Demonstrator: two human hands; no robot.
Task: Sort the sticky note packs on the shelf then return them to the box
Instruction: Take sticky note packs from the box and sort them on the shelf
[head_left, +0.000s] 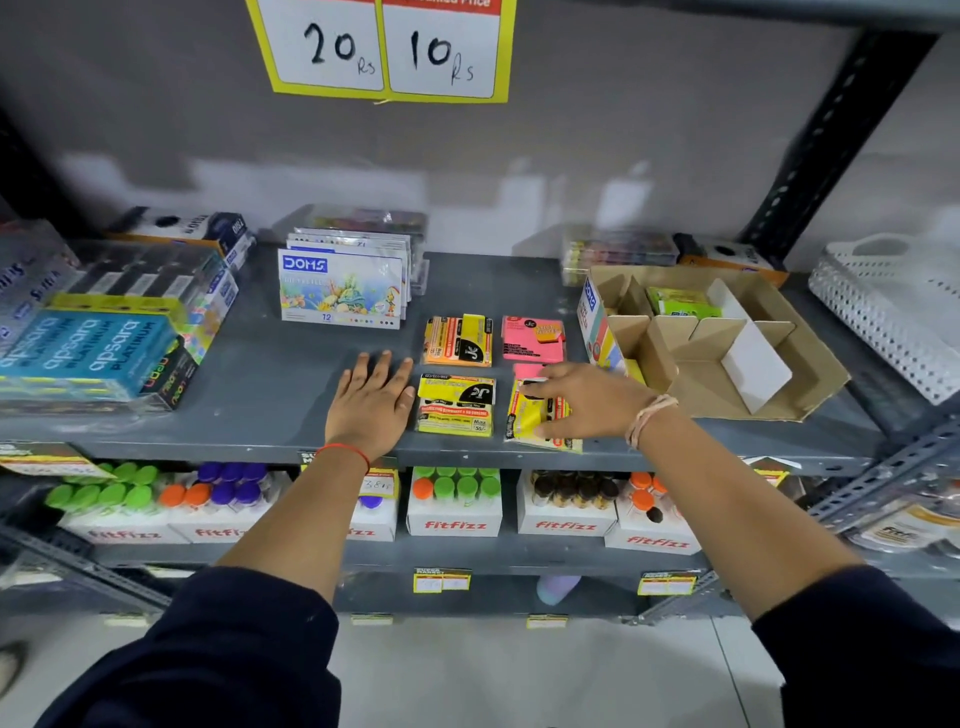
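A person's left hand (375, 398) rests flat, fingers spread, on the grey shelf (291, 384), apparently for balance, while the right hand (566, 397) closes on a yellow sticky note pack (530, 415) among sorted piles beside the cardboard box (727, 358).
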